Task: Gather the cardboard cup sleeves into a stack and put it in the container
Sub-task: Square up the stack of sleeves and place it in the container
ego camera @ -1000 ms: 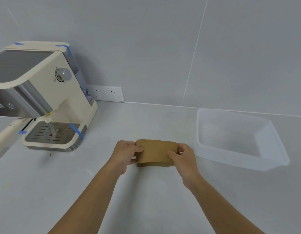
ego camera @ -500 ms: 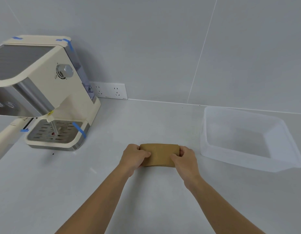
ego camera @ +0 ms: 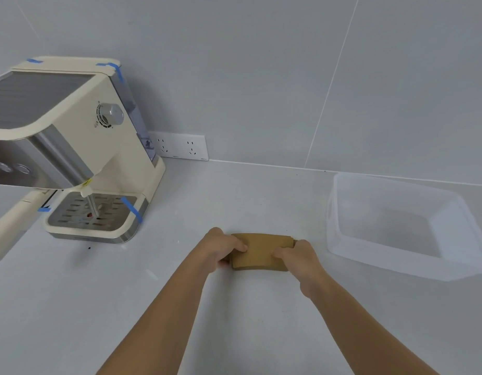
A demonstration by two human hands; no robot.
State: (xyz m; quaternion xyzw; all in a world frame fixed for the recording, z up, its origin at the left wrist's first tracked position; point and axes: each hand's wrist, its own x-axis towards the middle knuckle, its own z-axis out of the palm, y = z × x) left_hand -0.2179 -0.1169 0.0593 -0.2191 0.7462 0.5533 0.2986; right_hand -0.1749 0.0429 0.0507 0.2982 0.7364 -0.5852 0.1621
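A flat stack of brown cardboard cup sleeves (ego camera: 261,251) lies on the white counter, in the middle of the view. My left hand (ego camera: 221,247) grips its left end, thumb on top and fingers underneath. My right hand (ego camera: 298,255) grips its right end the same way. A clear plastic container (ego camera: 342,239) stands to the right of the stack, a short gap away, with nothing visible inside it.
A cream coffee machine (ego camera: 80,147) with blue tape strips stands at the left, its drip tray (ego camera: 93,212) facing me. A double wall socket (ego camera: 177,146) sits behind it on the grey tiled wall. White counter (ego camera: 248,307) stretches toward me.
Both hands have kept hold of the sleeve stack, pressing it flatter and lower toward the counter. The view has shifted slightly.
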